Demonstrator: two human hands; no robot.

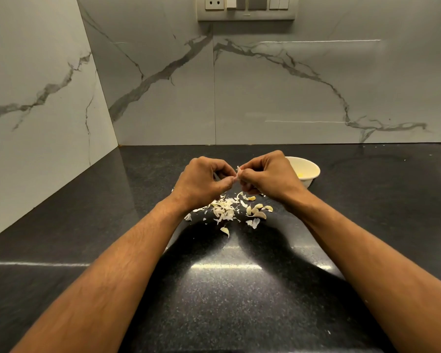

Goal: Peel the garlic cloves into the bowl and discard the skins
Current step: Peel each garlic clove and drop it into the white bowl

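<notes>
**Peeling a clove above the skin pile**

Working over the dark speckled desk [239, 296], both hands meet in mid-air just above a scatter of skins. The left hand [204, 182] has its fingers curled in, thumb and forefinger pinching one end of a small pale clove [238, 173]. The right hand [265, 177] is curled the same way and pinches the clove's other side, so the two sets of fingertips nearly touch. A thin flap of white skin sticks up from the clove between them. How much of the clove is already bare cannot be told, since the fingers hide most of it.

Below the hands, on the desk, lies a loose pile of papery skins [224, 211]. Just to its right sits a small cluster of cloves [257, 211], cream and yellowish, touching one another. One stray piece [225, 231] lies a little nearer the person, apart from the pile.

The white bowl [308, 169] stands on the desk behind the right hand, which partly covers it. Something yellow shows low inside it, too small to make out.

Marble-veined wall tiles [290, 93] rise behind the desk, with a switch panel [246, 7] at the top.
</notes>
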